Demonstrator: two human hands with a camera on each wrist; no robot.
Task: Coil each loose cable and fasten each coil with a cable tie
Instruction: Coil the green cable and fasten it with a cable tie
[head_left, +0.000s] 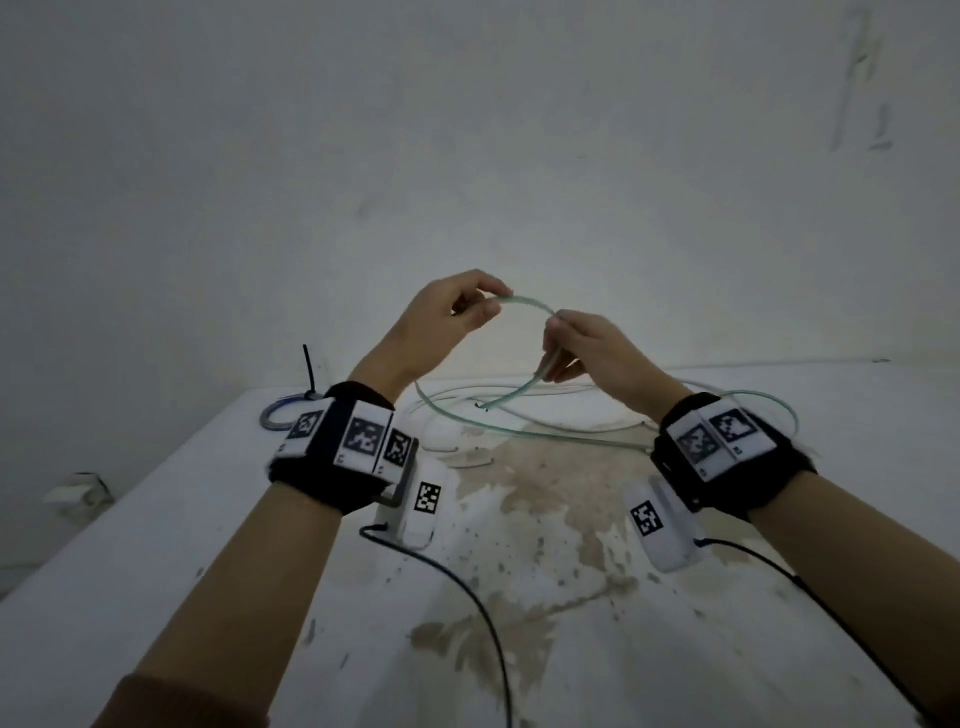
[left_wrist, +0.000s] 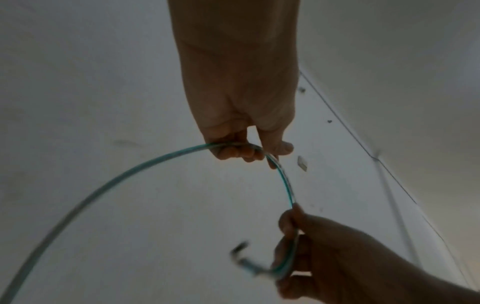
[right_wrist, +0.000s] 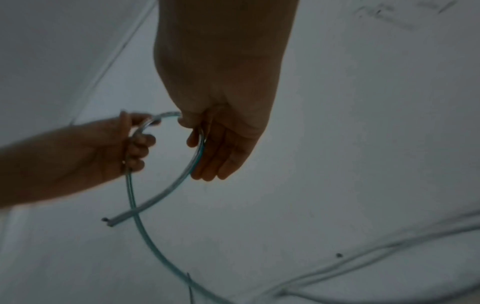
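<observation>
A bare, dim back room or makeshift workspace: scuffed white wall (head_left: 467, 130), a white desk (head_left: 156, 545) with peeling, stained paint (head_left: 545, 493), and loose cables (head_left: 519, 410) strewn at its far edge.

green cable (head_left: 524, 304) | arched loop, held aloft | rest trails on table (head_left: 156, 519)

green cable (head_left: 524, 304) | white cables (head_left: 566, 387) | blue coil (head_left: 278, 413) (black tie (head_left: 310, 371)) | white table (head_left: 156, 545), brown stains
</observation>
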